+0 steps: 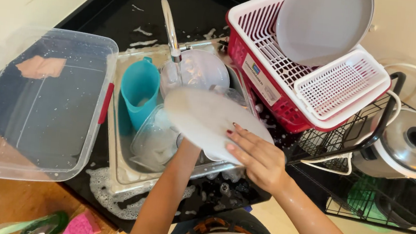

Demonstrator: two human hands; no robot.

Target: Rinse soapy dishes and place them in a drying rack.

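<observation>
- White and soapy, the plate [207,119] sits near the centre of my view, tilted over the sink [116,123], just below the faucet [170,29].
- My right hand [257,157], coming in from 5 o'clock, lies flat on the plate's right edge, fingers spread and pressing on it.
- My left hand is hidden behind the plate; only its forearm [164,199] shows, rising from 6 o'clock, so I cannot tell how it grips.
- Inside the sink, at 9 o'clock of the plate, stands a teal jug [139,90], with clear glassware [155,140] beside it.
- At 1 o'clock a red and white dish rack [292,84] holds a grey plate [323,24].
- At 3 o'clock a rice cooker [411,147] rests on a black wire shelf [387,210].
- At 9 o'clock lies a clear plastic bin [36,105].
</observation>
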